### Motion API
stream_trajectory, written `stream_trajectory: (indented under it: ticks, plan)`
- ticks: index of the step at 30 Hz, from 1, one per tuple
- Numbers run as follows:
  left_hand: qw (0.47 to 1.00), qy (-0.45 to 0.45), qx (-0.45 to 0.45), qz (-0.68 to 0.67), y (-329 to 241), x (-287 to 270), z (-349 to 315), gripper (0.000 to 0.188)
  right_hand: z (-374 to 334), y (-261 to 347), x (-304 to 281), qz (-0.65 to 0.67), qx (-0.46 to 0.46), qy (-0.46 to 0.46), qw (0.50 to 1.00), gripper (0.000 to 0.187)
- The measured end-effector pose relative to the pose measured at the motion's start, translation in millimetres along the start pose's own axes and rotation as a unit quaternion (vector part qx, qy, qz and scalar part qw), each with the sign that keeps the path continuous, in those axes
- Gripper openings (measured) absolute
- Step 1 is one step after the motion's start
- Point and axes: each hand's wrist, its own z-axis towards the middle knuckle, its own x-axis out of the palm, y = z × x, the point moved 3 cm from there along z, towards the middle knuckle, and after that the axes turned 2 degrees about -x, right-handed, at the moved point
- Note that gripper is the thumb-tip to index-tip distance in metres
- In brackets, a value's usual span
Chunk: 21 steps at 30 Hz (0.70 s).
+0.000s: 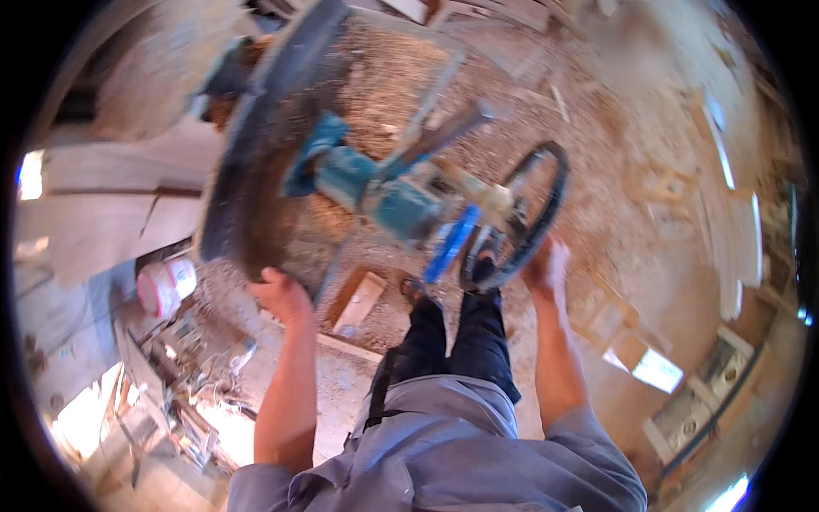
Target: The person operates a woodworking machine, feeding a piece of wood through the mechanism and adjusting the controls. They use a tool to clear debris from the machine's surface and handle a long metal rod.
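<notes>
In front of me stands a machine with a blue cylindrical body (345,175), a metal lever (448,132) and a wide dark curved rim (243,162) at its left. My left hand (288,299) is at the near end of this rim, its fingers bent against the lower edge and partly hidden. On the machine's right side is a black handwheel (559,183), blurred, with a bright blue part (452,245) beside it. My right hand (548,266) is closed at the handwheel's right edge, and some of its fingers are hidden behind the wheel.
Sawdust (388,77) covers the machine's far side and the floor. A wooden block (360,303) lies near my feet. Left are a pink and white bucket (166,286) and a heap of scraps (205,375). Boards (725,222) and a wooden frame (610,316) lie right.
</notes>
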Motion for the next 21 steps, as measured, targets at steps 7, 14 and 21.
stream_trajectory:
  ticks: [7,14,21]
  plan:
    - [0.999,0.001,-0.051,0.010,-4.2,1.2,-1.3,0.059,93.2,-46.7,10.7,-0.034,-0.032,0.025,0.999,0.027]
    - [0.998,-0.008,-0.062,0.033,-9.5,0.0,-4.3,0.062,31.3,-72.9,79.1,-0.001,0.112,0.128,0.985,0.034]
    - [0.999,0.006,-0.046,0.018,-14.0,-7.3,-5.4,0.057,11.1,-29.4,25.3,-0.075,0.046,0.243,0.966,0.033]
